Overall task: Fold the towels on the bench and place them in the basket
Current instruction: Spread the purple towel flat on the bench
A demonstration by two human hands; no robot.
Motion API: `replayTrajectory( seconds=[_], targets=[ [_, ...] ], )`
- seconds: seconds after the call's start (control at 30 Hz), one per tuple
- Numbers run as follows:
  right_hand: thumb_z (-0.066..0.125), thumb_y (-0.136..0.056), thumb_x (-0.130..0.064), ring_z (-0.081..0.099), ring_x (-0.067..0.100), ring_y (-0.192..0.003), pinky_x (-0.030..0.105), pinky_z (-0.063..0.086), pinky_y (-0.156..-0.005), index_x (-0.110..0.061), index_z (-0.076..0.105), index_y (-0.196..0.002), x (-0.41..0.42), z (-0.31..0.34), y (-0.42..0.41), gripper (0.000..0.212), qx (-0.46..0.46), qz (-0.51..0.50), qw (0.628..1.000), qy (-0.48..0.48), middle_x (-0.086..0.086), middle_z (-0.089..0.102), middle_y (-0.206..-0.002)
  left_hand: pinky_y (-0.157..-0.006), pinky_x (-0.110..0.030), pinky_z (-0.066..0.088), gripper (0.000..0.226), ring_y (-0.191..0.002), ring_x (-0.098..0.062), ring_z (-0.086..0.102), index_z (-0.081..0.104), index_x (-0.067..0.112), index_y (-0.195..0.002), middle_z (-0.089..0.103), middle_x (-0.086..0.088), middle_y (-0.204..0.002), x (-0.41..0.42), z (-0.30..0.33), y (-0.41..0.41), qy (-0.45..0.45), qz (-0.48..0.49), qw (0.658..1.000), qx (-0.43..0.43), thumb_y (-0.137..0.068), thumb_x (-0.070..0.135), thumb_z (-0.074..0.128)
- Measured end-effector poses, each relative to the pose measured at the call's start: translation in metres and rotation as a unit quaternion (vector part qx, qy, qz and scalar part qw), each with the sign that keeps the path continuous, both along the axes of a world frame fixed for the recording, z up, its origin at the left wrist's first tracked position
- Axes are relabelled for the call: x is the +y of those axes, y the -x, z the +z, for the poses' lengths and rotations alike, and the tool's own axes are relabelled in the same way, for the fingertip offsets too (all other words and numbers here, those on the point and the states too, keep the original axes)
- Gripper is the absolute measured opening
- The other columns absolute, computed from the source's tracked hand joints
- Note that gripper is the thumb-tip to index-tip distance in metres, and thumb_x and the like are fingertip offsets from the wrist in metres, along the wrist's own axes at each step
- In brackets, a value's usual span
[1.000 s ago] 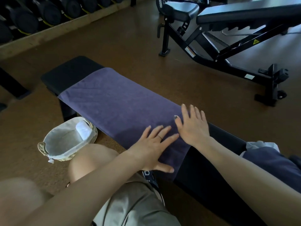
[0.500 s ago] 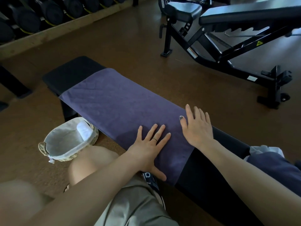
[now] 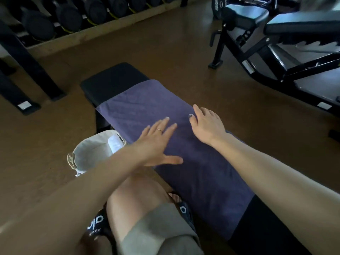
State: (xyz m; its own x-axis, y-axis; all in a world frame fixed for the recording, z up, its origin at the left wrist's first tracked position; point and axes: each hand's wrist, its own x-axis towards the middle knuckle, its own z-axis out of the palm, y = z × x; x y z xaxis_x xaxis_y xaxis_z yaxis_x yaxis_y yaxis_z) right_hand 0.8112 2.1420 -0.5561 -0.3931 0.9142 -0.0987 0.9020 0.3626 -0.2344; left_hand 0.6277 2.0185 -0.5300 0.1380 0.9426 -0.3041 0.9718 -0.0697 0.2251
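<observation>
A purple towel (image 3: 198, 177) lies spread flat along the black bench (image 3: 114, 80), covering most of its top. My left hand (image 3: 156, 142) rests palm down on the towel near its left edge, fingers spread. My right hand (image 3: 207, 126) lies flat on the towel's middle, just right of the left hand, fingers apart. Neither hand grips the cloth. On the floor left of the bench stands a wicker basket (image 3: 73, 159) with a pale liner and a folded white towel (image 3: 115, 144) inside.
A black adjustable bench (image 3: 276, 43) stands at the back right. A rack of dumbbells (image 3: 70, 13) runs along the back left wall, with a black frame leg (image 3: 27, 57) in front. My bare knee (image 3: 139, 196) and a black sandal (image 3: 184, 210) are below the bench edge.
Both hands have slid forward along the towel, away from its near end toward the middle. The view has shifted, so the towels at the far right are out of sight.
</observation>
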Motion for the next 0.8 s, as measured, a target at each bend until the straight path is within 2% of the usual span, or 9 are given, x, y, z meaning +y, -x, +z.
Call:
replayTrajectory(
  seconds=[0.13, 0.23, 0.33, 0.43, 0.57, 0.63, 0.7, 0.8],
  targets=[
    [0.022, -0.109, -0.046, 0.033, 0.034, -0.147, 0.047, 0.027, -0.120, -0.022, 0.019, -0.162, 0.046, -0.005, 0.060, 0.059, 0.004, 0.038, 0.998, 0.051, 0.010, 0.033, -0.162, -0.125, -0.047, 0.002, 0.094, -0.157, -0.026, -0.009, -0.004, 0.030, -0.163, -0.014, -0.004, -0.170, 0.027, -0.015, 0.091, 0.004, 0.191, 0.982, 0.010, -0.092, 0.077, 0.037],
    [0.020, -0.108, -0.049, 0.032, 0.036, -0.146, 0.048, 0.029, -0.119, -0.026, 0.017, -0.163, 0.077, -0.012, 0.103, 0.059, 0.007, 0.030, 0.995, 0.100, 0.011, 0.029, -0.163, -0.126, -0.049, 0.006, 0.086, -0.157, -0.032, -0.004, 0.000, 0.029, -0.163, -0.010, -0.007, -0.170, 0.037, -0.039, 0.144, -0.012, 0.308, 0.951, 0.006, -0.097, 0.072, 0.033],
    [0.023, -0.108, -0.050, 0.042, 0.037, -0.139, 0.050, 0.038, -0.113, -0.025, 0.024, -0.160, 0.109, -0.017, 0.145, 0.058, 0.062, -0.008, 0.990, 0.129, 0.011, 0.035, -0.159, -0.125, -0.052, 0.014, 0.078, -0.156, -0.035, 0.004, 0.002, 0.032, -0.163, -0.004, -0.010, -0.171, 0.042, -0.065, 0.177, -0.048, 0.393, 0.915, -0.077, -0.100, 0.063, 0.038],
    [0.028, -0.108, -0.041, 0.056, 0.035, -0.124, 0.045, 0.046, -0.102, -0.016, 0.041, -0.150, 0.141, -0.018, 0.179, 0.051, 0.110, -0.036, 0.984, 0.132, 0.014, 0.051, -0.145, -0.115, -0.040, 0.029, 0.073, -0.148, -0.032, 0.028, 0.009, 0.034, -0.161, 0.016, -0.011, -0.166, 0.049, -0.076, 0.188, -0.101, 0.436, 0.862, -0.237, -0.102, 0.049, 0.049],
    [0.037, -0.106, -0.026, 0.061, 0.025, -0.101, 0.036, 0.049, -0.082, -0.014, 0.060, -0.132, 0.178, -0.014, 0.206, 0.037, 0.180, -0.090, 0.968, 0.148, 0.010, 0.063, -0.127, -0.086, -0.026, 0.046, 0.054, -0.117, -0.027, 0.056, 0.034, 0.023, -0.149, 0.051, -0.009, -0.137, 0.065, -0.074, 0.201, -0.202, 0.515, 0.777, -0.301, -0.102, 0.032, 0.058],
    [0.045, -0.103, -0.020, 0.063, 0.022, -0.098, 0.034, 0.052, -0.083, -0.015, 0.066, -0.125, 0.191, -0.015, 0.214, 0.031, 0.223, -0.127, 0.951, 0.172, 0.007, 0.066, -0.120, -0.079, -0.029, 0.053, 0.039, -0.101, -0.021, 0.061, 0.042, 0.020, -0.137, 0.058, -0.002, -0.116, 0.070, -0.073, 0.208, -0.215, 0.548, 0.733, -0.339, -0.102, 0.026, 0.057],
    [0.055, -0.098, -0.016, 0.065, 0.022, -0.100, 0.035, 0.055, -0.090, -0.015, 0.070, -0.120, 0.199, -0.015, 0.219, 0.027, 0.271, -0.165, 0.928, 0.194, 0.006, 0.069, -0.114, -0.083, -0.038, 0.058, 0.026, -0.091, -0.016, 0.060, 0.049, 0.018, -0.125, 0.060, 0.001, -0.104, 0.073, -0.074, 0.215, -0.217, 0.580, 0.697, -0.362, -0.101, 0.024, 0.057],
    [0.064, -0.091, -0.011, 0.065, 0.021, -0.098, 0.036, 0.056, -0.091, -0.017, 0.074, -0.112, 0.206, -0.014, 0.223, 0.024, 0.325, -0.181, 0.908, 0.194, 0.003, 0.070, -0.104, -0.083, -0.039, 0.058, 0.020, -0.089, -0.016, 0.059, 0.055, 0.016, -0.119, 0.063, -0.004, -0.108, 0.077, -0.076, 0.222, -0.205, 0.613, 0.658, -0.387, -0.099, 0.021, 0.056]
  ],
)
